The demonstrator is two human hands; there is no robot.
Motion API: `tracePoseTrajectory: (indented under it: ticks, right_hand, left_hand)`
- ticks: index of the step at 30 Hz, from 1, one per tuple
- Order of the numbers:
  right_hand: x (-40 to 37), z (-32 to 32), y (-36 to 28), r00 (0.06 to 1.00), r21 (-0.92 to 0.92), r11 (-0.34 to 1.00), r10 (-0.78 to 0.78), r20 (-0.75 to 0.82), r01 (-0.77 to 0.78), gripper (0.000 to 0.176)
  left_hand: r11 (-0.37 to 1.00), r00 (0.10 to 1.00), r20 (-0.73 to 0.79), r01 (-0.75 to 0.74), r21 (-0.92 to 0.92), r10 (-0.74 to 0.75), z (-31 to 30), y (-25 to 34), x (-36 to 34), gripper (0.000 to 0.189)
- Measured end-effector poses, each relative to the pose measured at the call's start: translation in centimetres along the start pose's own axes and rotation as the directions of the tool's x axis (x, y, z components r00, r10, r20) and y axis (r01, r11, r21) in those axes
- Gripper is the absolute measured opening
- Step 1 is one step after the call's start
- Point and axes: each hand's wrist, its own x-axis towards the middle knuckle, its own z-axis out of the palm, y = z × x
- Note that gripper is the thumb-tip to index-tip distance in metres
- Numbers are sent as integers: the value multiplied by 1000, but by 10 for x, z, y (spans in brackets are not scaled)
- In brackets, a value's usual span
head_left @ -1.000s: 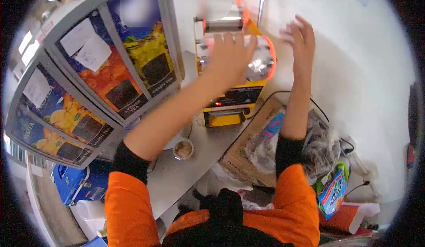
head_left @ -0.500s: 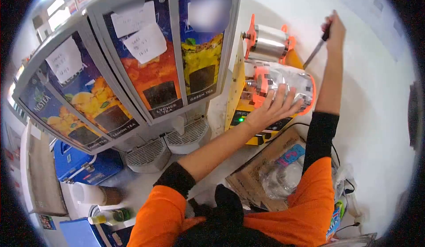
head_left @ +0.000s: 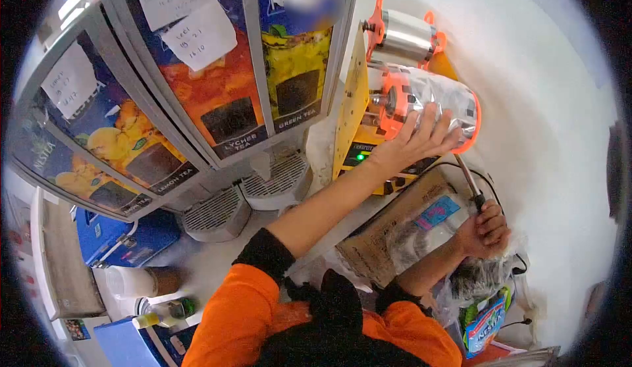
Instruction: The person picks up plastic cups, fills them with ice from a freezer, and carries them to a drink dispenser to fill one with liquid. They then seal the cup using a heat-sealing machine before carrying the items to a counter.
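Note:
My left hand (head_left: 418, 144) lies with spread fingers on the near side of a roll of clear film (head_left: 438, 104), which sits between orange flanges on a yellow machine (head_left: 355, 104). A green light glows on the machine's front. Lower right, my right hand (head_left: 486, 230) is wrapped round the dark handle of a screwdriver (head_left: 469, 177). Its metal shaft points up towards the roll's lower right edge; whether the tip touches anything is unclear. Behind the roll is a metal cylinder (head_left: 405, 34) with orange end pieces.
A drink dispenser (head_left: 230, 113) with drip trays (head_left: 276, 183) fills the left. A cardboard box (head_left: 368, 248) lies near the machine. Plastic bags (head_left: 487, 327) and cables are at lower right. Blue cooler (head_left: 125, 235), cup (head_left: 141, 281) and bottle (head_left: 168, 311) stand lower left.
My right hand has come down from the upper right to below the roll, still holding the screwdriver, now pointing upward. My left hand stays on the roll. The view has shifted slightly.

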Motion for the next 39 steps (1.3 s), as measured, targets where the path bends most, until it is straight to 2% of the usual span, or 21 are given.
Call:
tracePoseTrajectory:
  ticks: [3,11,13,15,17,19,22,24,25,26,27,28,31,32,33,34,35,36,37,38,39]
  right_hand:
    - [-3,-5,-8,991,42,991,131,-8,-130,41]
    - [0,-5,-4,997,-64,995,70,-17,-71,41]
    - [13,6,2,998,-63,997,32,-61,-36,42]
    - [32,19,6,979,-10,997,71,-190,-74,43]
    - [72,44,13,926,41,971,236,-294,-235,45]
    - [125,74,38,929,-122,946,259,-264,-299,39]
    - [210,89,126,943,-358,887,330,48,-293,27]
    - [251,76,194,905,-453,844,393,160,-286,20]
    - [265,70,224,883,-513,821,410,226,-250,26]
    - [279,53,265,841,-633,742,475,261,-222,36]
    - [272,58,272,791,-740,647,544,278,-185,56]
    - [260,54,274,755,-786,594,592,281,-173,55]
    - [248,65,259,737,-833,504,648,190,-228,55]
    - [254,60,253,733,-906,414,643,224,-87,58]
    - [256,58,238,791,-918,396,557,252,14,63]
    - [255,55,214,839,-925,363,464,285,113,69]
    - [243,57,177,853,-721,670,263,451,175,43]
    - [222,77,134,910,-742,669,288,298,31,51]
    - [197,81,97,945,-672,740,201,256,25,50]
    - [160,89,59,925,-757,582,20,379,298,48]
    - [129,87,34,976,-625,761,-46,213,172,44]
  left_hand:
    - [1000,1000,19,-11,-19,11,-2,-2,-1,54]
    - [999,999,30,-35,-14,35,-5,-3,0,55]
    - [999,999,32,-33,-12,33,-4,-3,1,55]
    - [1000,998,63,-23,-19,24,-6,-2,0,57]
    - [999,996,80,-31,-29,33,-8,-3,-1,58]
    - [999,994,101,-32,-42,36,-11,-3,-1,58]
    - [997,989,138,-49,-66,58,-14,-3,0,58]
    - [987,987,160,-2,-158,28,-13,-1,0,55]
    - [988,988,155,-3,-153,27,-16,-4,3,55]
    - [942,977,212,54,-330,19,-22,-8,6,55]
    - [861,961,274,118,-494,26,-28,-9,5,54]
    - [863,960,277,116,-493,30,-33,-8,-3,54]
    - [507,993,119,98,-856,10,-48,9,-50,45]
    - [328,918,398,378,-866,-8,-56,22,-70,37]
    - [139,769,638,629,-765,34,-62,37,-94,29]
    - [-78,628,768,765,-639,-126,-63,66,-128,30]
    - [-316,427,873,816,-484,-236,-60,93,-159,30]
    - [-324,421,878,818,-476,-228,-47,103,-178,30]
    - [-741,104,994,670,-39,42,-30,106,-192,29]
    - [-860,-84,902,278,429,423,-20,108,-203,27]
    - [-851,-85,896,283,441,436,-14,113,-211,27]
